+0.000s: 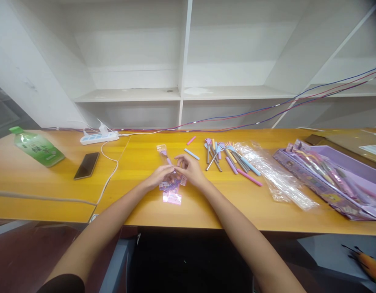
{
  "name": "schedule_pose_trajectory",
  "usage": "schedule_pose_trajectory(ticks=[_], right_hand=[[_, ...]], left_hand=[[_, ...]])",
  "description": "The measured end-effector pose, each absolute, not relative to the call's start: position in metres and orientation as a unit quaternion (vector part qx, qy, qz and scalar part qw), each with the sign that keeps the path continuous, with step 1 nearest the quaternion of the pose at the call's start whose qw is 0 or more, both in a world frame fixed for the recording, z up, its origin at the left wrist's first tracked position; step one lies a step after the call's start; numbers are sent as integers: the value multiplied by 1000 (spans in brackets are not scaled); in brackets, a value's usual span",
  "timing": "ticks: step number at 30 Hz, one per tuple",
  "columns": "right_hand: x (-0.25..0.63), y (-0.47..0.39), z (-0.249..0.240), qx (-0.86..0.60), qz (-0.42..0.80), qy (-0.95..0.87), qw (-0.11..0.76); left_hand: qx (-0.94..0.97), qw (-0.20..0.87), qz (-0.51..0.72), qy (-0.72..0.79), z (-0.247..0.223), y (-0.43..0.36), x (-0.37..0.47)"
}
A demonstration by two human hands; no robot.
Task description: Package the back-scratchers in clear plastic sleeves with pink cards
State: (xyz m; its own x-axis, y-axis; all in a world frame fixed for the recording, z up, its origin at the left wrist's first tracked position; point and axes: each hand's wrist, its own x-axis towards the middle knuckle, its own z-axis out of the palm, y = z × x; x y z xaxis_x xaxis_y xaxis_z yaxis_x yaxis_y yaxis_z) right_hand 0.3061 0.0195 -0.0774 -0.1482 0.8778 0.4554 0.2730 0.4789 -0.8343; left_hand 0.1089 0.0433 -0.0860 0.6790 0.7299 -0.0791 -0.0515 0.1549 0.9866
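Note:
In the head view, my left hand (160, 176) is closed around a narrow clear plastic bag (161, 147) with a purple hand-shaped back scratcher (164, 153) inside. My right hand (189, 167) pinches at the same bag, thumb and index finger together near the purple handle; the exact hold is partly hidden. Beneath the hands lie several small purple and pink printed cards (172, 198). To the right is a pile of back scratchers (218, 152) with metal stems and pastel heads and grips. A blue tube (191, 154) and a pink tube (191, 140) lie just beyond my right hand.
Clear plastic bags (276, 179) spread right of the pile, beside a purple box (325, 183) holding packaged items. A cardboard box (349, 142) stands behind it. Leftward are a green bottle (38, 146), a phone (87, 165) and a power strip (99, 137) with cables. White shelves (130, 93) rise behind.

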Motion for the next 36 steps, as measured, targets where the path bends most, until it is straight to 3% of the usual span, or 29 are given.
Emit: schedule_pose_trajectory(ticks=[6, 11, 23, 30, 36], right_hand=[[307, 25, -86, -460, 281, -680, 497], [303, 27, -95, -451, 403, -660, 445], [304, 19, -75, -378, 567, -586, 438], [308, 15, -73, -376, 587, -611, 376], [309, 19, -75, -382, 528, -639, 409]], left_hand=[[613, 676, 295, 281, -80, 42, 108], [635, 649, 306, 287, -76, 38, 107], [653, 641, 306, 262, -74, 35, 104], [690, 607, 284, 272, -77, 34, 105], [673, 590, 345, 284, -78, 39, 103]])
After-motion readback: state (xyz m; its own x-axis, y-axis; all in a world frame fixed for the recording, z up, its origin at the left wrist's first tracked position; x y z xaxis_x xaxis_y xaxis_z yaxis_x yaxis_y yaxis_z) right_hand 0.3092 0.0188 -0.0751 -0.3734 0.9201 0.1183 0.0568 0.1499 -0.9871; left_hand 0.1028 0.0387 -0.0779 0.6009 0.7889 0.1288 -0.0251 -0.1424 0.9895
